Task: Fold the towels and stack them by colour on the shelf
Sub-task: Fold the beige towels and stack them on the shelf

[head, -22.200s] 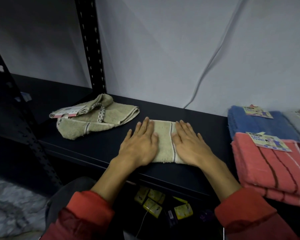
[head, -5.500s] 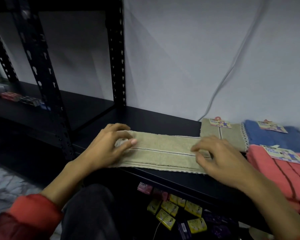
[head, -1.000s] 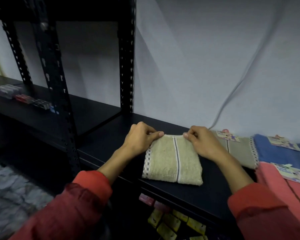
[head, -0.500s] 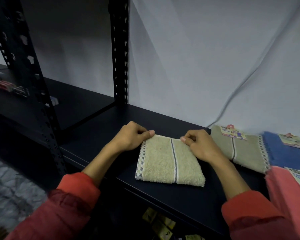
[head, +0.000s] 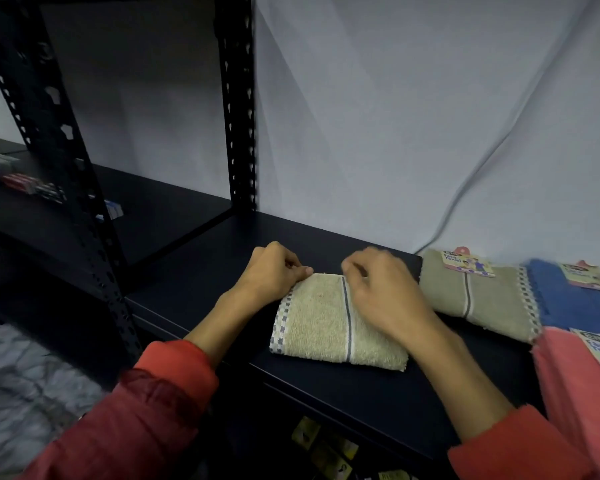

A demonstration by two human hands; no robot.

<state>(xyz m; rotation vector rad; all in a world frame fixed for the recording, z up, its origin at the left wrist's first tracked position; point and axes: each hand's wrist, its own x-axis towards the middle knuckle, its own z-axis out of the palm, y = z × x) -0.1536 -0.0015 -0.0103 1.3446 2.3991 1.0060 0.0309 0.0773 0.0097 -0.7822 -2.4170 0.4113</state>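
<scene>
A folded beige towel (head: pixel 323 327) with a dark stripe and a checked edge lies on the black shelf (head: pixel 361 393). My left hand (head: pixel 274 271) pinches its far left corner. My right hand (head: pixel 385 292) rests over its far right part, fingers curled on the far edge. To the right lie a second folded beige towel (head: pixel 478 296) with a paper label, a blue towel (head: pixel 575 299) and a pink towel (head: pixel 582 393).
A black perforated upright (head: pixel 238 105) stands behind the shelf's left end; another upright (head: pixel 59 188) is nearer at left. Small boxes (head: pixel 18 178) sit on the adjoining shelf at far left. Yellow packets (head: pixel 326 448) lie on the level below. A grey cable (head: pixel 465 188) runs down the wall.
The towel went from a long strip to a small folded rectangle. In the last second my right hand slid left along the far edge, closer to my left hand.
</scene>
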